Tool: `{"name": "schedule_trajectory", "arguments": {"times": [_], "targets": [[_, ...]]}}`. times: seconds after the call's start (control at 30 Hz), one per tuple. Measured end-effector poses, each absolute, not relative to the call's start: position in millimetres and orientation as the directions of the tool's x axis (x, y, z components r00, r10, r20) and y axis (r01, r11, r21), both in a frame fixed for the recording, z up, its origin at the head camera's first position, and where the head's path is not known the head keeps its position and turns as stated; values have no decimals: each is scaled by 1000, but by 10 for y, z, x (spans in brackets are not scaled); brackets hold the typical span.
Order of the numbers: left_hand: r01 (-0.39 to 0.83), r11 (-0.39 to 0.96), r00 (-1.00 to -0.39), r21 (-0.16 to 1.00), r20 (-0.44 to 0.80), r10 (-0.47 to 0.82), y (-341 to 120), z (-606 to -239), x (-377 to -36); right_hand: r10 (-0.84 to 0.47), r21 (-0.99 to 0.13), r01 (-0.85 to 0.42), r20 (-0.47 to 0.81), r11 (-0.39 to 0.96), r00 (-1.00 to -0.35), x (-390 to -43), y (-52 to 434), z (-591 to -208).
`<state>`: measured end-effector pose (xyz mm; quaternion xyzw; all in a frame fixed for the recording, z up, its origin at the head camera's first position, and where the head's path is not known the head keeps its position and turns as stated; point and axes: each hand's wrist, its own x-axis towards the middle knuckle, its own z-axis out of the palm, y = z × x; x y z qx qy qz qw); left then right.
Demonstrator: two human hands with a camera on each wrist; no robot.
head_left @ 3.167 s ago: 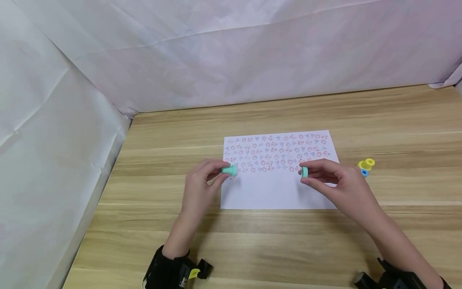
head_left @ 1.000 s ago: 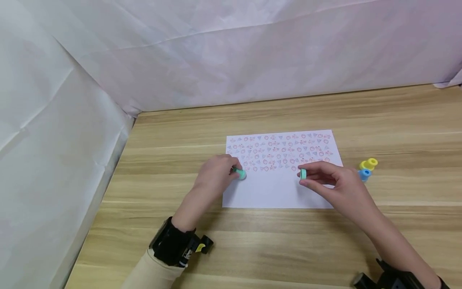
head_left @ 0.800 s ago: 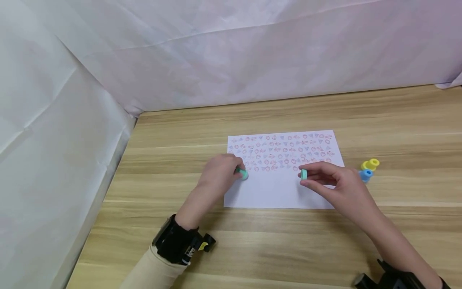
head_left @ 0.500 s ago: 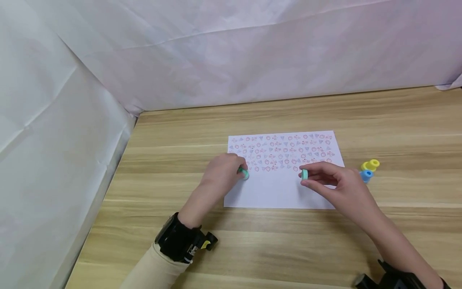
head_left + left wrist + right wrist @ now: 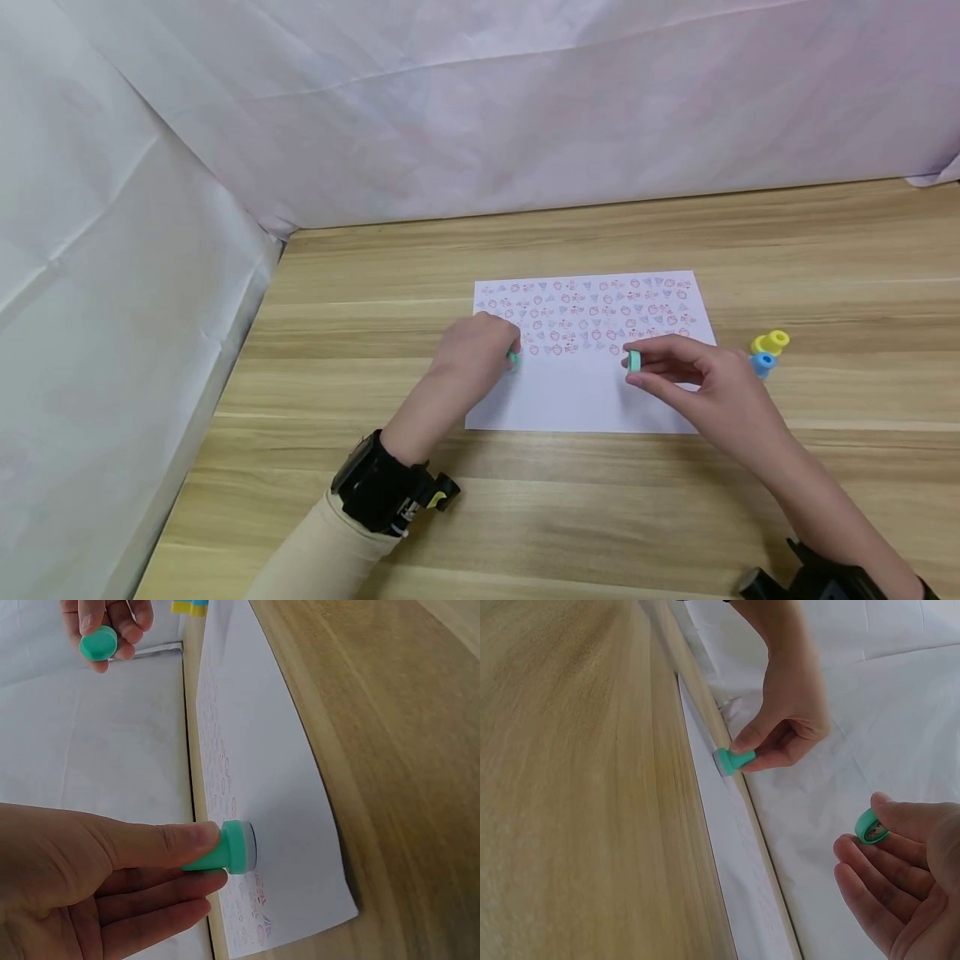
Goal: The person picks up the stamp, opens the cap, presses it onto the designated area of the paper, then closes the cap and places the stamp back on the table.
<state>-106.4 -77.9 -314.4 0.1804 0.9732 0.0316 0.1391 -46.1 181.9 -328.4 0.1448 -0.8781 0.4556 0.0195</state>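
Observation:
Between thumb and fingers, my left hand (image 5: 474, 354) pinches a green stamp (image 5: 234, 847) by its handle. In the left wrist view the stamp's clear base is right at the surface of the white paper (image 5: 277, 772), beside the rows of small red and blue prints. From the head view the hand covers most of the stamp. My right hand (image 5: 701, 379) holds a round green cap (image 5: 634, 361) between thumb and fingertips, above the right part of the paper. The cap's hollow inside shows in the right wrist view.
A yellow stamp (image 5: 770, 342) and a blue stamp (image 5: 762, 363) lie on the wooden table (image 5: 570, 508) to the right of the paper, close to the right hand. White cloth (image 5: 480, 125) hangs behind the table and along its left side.
My left hand has moved right and rolled over, turning the green stamp from sideways to base-down at the paper, below the printed rows. The right hand keeps holding the cap, nearly still.

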Motion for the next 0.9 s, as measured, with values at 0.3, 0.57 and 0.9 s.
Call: {"name": "schedule_trajectory", "arguments": {"times": [0.3,0.57,0.9], "targets": [[348,929,-885,126,-284,370,-771,-3125,-1097,-242,-781,-285,176,556,-954,-464,1816,-3274],[361,924,-880,122,-283,381,-760,-3125,-1107,-243,-772,-289,179,566,-953,-467,1806,-3256],[364,926,-878,104,-295,378,-773,-3121,-1111,-261,-783,-295,174,548,-949,-472,1781,-3259]]}}
